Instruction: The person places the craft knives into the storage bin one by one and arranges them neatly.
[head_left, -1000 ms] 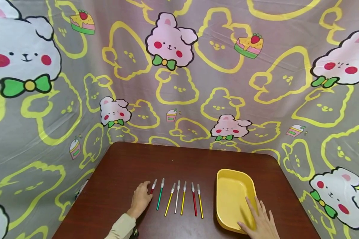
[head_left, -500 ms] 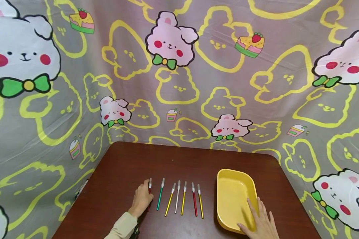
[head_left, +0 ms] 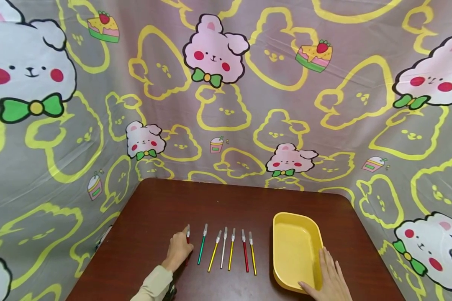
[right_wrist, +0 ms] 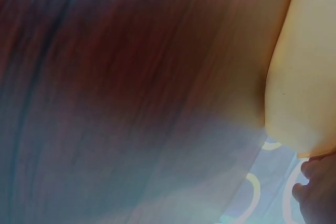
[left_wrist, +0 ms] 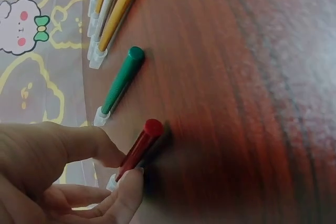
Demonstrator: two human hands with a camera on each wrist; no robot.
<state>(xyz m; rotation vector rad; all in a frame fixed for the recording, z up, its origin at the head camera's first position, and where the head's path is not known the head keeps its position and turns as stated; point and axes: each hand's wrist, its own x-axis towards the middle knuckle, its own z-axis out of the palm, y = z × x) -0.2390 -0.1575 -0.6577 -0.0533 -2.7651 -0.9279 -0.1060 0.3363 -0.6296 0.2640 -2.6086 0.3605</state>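
Note:
At the left end of a row, my left hand [head_left: 178, 249] pinches a red craft knife [left_wrist: 137, 151] with a clear cap between thumb and fingers. The hand covers part of the knife's handle in the head view. Just right of it lies a green craft knife [head_left: 202, 246]. Farther along are yellow ones, a silver one [head_left: 224, 250] and another red one [head_left: 245, 253], all with clear caps pointing away from me. My right hand [head_left: 331, 276] rests on the right side of a yellow plastic bin [head_left: 274, 246], its fingers straight along the rim and its thumb at the near edge.
The brown wooden table [head_left: 211, 205] has rounded far corners. A patterned cloth [head_left: 229, 104] with rabbit prints hangs around its back and sides. The bin stands to the right of the knives.
The red craft knife at my left hand has shifted slightly left and stands straighter in line. My right hand's fingers have moved from inside the bin onto its right rim.

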